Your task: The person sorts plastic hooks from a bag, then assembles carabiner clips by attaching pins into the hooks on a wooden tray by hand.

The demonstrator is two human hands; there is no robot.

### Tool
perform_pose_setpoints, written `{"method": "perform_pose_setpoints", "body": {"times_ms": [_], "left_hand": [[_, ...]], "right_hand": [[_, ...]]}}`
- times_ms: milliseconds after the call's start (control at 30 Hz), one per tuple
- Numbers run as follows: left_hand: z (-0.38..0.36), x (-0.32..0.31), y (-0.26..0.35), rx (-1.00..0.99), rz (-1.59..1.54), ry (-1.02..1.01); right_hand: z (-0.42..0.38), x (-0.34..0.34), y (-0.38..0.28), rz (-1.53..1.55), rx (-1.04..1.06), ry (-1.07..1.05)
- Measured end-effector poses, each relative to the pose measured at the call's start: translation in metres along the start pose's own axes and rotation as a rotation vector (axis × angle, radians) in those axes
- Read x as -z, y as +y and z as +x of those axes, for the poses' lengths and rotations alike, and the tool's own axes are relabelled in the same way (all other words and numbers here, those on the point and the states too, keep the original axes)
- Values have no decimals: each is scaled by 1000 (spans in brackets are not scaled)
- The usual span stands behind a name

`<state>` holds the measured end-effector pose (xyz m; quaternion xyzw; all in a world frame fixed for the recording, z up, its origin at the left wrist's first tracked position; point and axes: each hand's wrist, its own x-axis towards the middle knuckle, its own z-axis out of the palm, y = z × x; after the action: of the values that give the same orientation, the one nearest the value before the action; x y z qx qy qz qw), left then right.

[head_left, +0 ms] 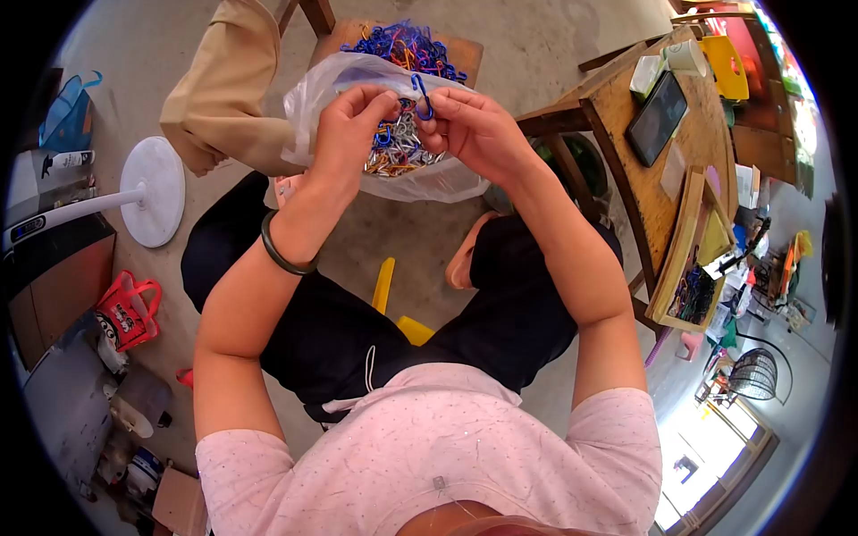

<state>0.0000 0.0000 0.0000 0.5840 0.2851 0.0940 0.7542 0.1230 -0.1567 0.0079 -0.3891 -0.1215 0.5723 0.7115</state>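
Observation:
My right hand (pixel 474 129) pinches a small blue carabiner (pixel 419 85) between thumb and fingertips, upright above a clear plastic bag (pixel 313 82). Close by on the left, my left hand (pixel 347 125) has thumb and forefinger pressed together; whatever they hold is too small or hidden to make out. Inside the bag, below both hands, lie many silver, gold and blue metal clips (pixel 404 147). Behind the bag, a heap of mostly blue clips (pixel 407 46) with some red and gold ones rests on a wooden stool (pixel 465 55).
A wooden table (pixel 617 116) at the right carries a phone (pixel 657 118) and a wooden tray (pixel 666 299) with clips in it. Another person's trouser leg (pixel 228 85) is beside the bag. At the left stands a white round base (pixel 161 210); yellow pieces (pixel 383 284) lie between my legs.

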Motion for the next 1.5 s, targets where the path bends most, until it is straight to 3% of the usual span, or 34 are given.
{"method": "perform_pose_setpoints", "body": {"times_ms": [267,467,567,633,700,767,833,933,967,1067,1133,1167,1233,1267,1400,1433,1467,1500], "left_hand": [[-5,2,7,34,-222,-109],[-8,2,8,22,-204,-130],[-11,-4,11,13,-179,-17],[-10,-5,-1,-183,50,49],[-24,-13,6,-514,357,131],[-36,-13,17,-814,549,36],[-47,-13,19,-1169,609,-92],[-89,4,64,-1363,632,-273],[-100,18,80,-1378,602,-197],[-138,105,96,-1338,632,178],[-158,195,95,-1018,758,605],[-155,247,87,-894,548,813],[-151,363,89,-661,684,1177],[-149,437,79,-600,650,1230],[-127,632,91,-311,745,1528],[-118,657,97,-310,671,1527],[-106,679,106,-439,479,1480],[-99,687,123,-338,540,1493]], "right_hand": [[0,-6,-1,-14,12,64],[-1,-6,-2,-44,6,72],[0,-10,-3,-320,-22,186],[-1,-12,-1,-635,-6,214],[0,-4,4,-1012,-1,159],[-4,-5,11,-1060,-9,194],[7,33,38,-1080,301,122],[16,18,36,-1130,16,231],[17,17,36,-1107,18,230],[17,8,41,-1068,14,230],[17,1,42,-1065,69,231],[16,0,44,-1062,99,235],[14,-5,46,-1089,154,269],[13,-11,46,-1095,166,298],[9,-17,53,-1099,143,369],[8,-14,52,-1120,127,385],[6,-9,55,-1161,101,388],[3,-9,57,-1174,87,403]]}}
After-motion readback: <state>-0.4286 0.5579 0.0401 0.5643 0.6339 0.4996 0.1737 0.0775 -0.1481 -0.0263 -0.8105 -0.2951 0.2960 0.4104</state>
